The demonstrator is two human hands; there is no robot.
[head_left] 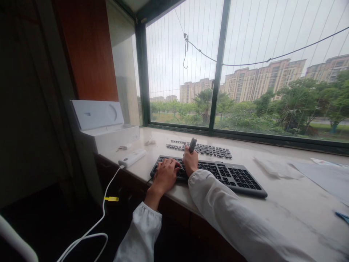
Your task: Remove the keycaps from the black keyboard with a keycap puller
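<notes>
A black keyboard (231, 176) lies on the pale marble-look sill; its exposed sockets suggest that keycaps are off. My left hand (165, 176) rests over its left part, fingers curled down and close together against it. What lies beneath those fingertips is hidden. Beside it, my right hand (190, 160) is wrapped in a fist round a dark grey tool handle (193, 145), held upright over the keyboard. The tool's lower end is concealed by the hand, so its kind does not show. Behind the keyboard, loose keycaps (214, 150) are laid out in rows.
An open white box (114, 136) stands at the left end of the sill (289, 203). In front of it lies a white power strip (132, 158), its cable hanging over the edge. A crumpled clear bag (278, 169) and papers (324, 178) are on the right. Windows rise behind.
</notes>
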